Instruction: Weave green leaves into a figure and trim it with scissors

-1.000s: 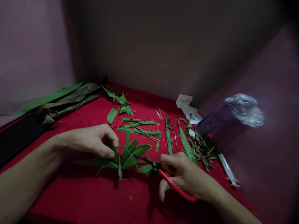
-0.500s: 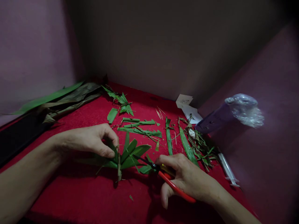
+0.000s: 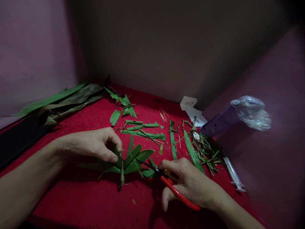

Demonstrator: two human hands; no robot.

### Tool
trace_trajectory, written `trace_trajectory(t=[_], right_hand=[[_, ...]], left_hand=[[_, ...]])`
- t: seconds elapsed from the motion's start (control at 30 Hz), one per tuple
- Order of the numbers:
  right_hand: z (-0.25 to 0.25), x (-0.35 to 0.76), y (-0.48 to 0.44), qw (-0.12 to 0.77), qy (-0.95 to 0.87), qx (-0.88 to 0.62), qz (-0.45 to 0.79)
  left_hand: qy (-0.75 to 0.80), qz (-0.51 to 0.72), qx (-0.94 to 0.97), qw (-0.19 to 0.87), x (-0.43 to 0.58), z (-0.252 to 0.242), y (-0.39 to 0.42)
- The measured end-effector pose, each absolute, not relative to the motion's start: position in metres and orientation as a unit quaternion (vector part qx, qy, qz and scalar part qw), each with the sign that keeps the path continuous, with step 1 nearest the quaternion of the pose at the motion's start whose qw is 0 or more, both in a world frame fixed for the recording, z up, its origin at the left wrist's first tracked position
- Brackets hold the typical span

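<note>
My left hand (image 3: 100, 144) pinches a green leaf figure (image 3: 133, 158) at its left side, thumb and forefinger closed beside the upright brown stem. Pointed leaf blades fan out to both sides of this stem. My right hand (image 3: 187, 181) is wrapped around red-handled long-nose pliers (image 3: 177, 194), with a bit of yellow showing at the grip. Their thin dark jaws reach left to the tips of the right-hand leaves; whether they grip one, I cannot tell. My fingers cover part of the leaves on the left.
Rolled leaf pieces (image 3: 143, 133) lie behind my hands on the red cloth (image 3: 83, 203). Toothpicks (image 3: 164, 115) and white cards (image 3: 195, 116) are farther back. To the right are a leaf-scrap heap (image 3: 209, 156), a syringe (image 3: 233, 175) and a purple container (image 3: 216, 122). Long leaves (image 3: 71, 100) line the left edge.
My right thumb has drawn slightly closer to the red handle. Both hands keep their holds in nearly the same place, and the view has shifted very slightly.
</note>
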State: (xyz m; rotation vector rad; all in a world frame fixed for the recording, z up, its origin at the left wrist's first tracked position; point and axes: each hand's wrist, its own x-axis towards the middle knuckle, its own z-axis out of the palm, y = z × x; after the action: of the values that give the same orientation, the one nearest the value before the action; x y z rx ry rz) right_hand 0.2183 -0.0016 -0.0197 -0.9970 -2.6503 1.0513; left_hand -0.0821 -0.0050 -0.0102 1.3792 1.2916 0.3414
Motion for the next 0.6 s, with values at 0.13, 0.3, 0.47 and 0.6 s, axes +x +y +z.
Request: trace_trajectory(t=[0.13,0.3,0.47,0.6], right_hand=[[-0.0206,0.2179,-0.0031,0.067,-0.881,-0.332,0.331],[-0.0195,0.2164,-0.0039,0.067,-0.873,-0.334,0.349],[-0.0162,0.2132,-0.0032,0.060,-0.856,-0.341,0.384],[-0.0174,0.2129,-0.0034,0.056,-0.853,-0.342,0.390]], left_hand=[[0.550,0.140,0.598,0.567,-0.0816,-0.0093,-0.0043],[0.546,0.130,0.609,0.560,-0.0807,-0.0077,-0.0040],[0.541,0.132,0.606,0.568,-0.0814,-0.0092,-0.0029],[0.537,0.121,0.609,0.571,-0.0822,-0.0091,-0.0025]])
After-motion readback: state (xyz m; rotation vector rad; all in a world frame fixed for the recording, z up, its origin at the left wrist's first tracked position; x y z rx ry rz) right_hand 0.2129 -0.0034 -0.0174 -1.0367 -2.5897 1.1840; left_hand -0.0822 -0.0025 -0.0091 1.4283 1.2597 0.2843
